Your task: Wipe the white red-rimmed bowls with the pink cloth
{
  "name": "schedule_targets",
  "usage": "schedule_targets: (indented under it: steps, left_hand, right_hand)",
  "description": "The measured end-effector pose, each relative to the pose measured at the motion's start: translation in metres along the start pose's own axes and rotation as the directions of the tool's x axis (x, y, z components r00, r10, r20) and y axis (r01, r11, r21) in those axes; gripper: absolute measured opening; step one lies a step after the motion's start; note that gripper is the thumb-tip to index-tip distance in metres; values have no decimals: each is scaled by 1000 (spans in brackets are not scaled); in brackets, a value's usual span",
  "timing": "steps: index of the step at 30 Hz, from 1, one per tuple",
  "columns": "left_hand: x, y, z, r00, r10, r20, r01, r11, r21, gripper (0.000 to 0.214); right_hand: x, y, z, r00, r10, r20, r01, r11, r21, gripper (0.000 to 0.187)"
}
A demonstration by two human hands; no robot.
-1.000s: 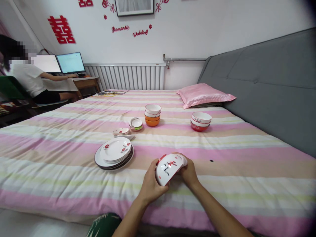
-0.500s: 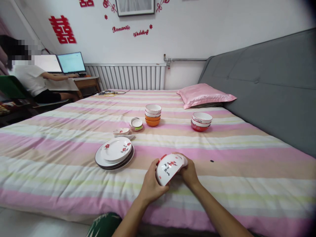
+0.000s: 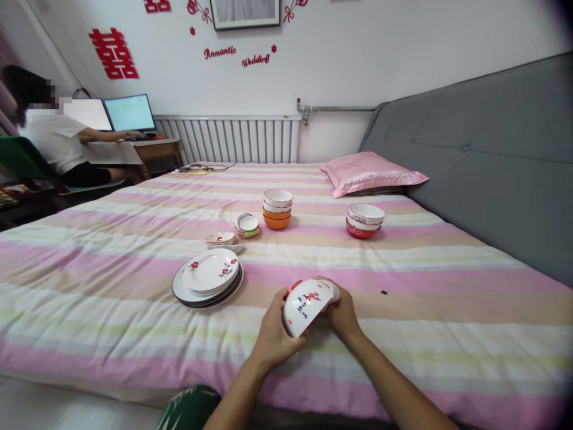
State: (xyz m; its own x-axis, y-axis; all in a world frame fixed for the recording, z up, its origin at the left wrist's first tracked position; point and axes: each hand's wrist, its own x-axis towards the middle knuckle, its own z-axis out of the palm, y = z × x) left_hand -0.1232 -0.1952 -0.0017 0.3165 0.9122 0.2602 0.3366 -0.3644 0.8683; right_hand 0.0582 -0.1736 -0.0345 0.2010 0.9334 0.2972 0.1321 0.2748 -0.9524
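Observation:
Between my two hands, tilted on its side above the near part of the bed, is a white bowl (image 3: 307, 307) with red blossoms and dark writing. A strip of red shows along its upper left edge; whether that is a second bowl I cannot tell. My left hand (image 3: 276, 334) is closed around the left side, its thumb along the lower rim. My right hand (image 3: 342, 310) grips the right side, its fingers partly hidden behind the bowl. To the left lies a stack of flowered plates (image 3: 210, 278), apart from both hands.
Beyond the plates are small dishes (image 3: 220, 239) and small round bowls (image 3: 248, 224). A stack of white and orange bowls (image 3: 277, 212) stands mid-bed, with red and white bowls (image 3: 366, 221) to its right. A pink pillow (image 3: 371, 172) lies farther back. A person (image 3: 56, 137) sits at a desk, far left.
My hands and the bowl look the same as before. At the desk, the seated person's head and arm have shifted slightly.

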Motion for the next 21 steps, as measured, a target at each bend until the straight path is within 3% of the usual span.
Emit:
schedule_targets:
  steps: [21]
  left_hand:
    - [0, -1, 1, 1000, -6, 6, 6, 1000, 8, 73]
  right_hand:
    - [0, 3, 0, 1000, 18, 1, -18, 1000, 9, 56]
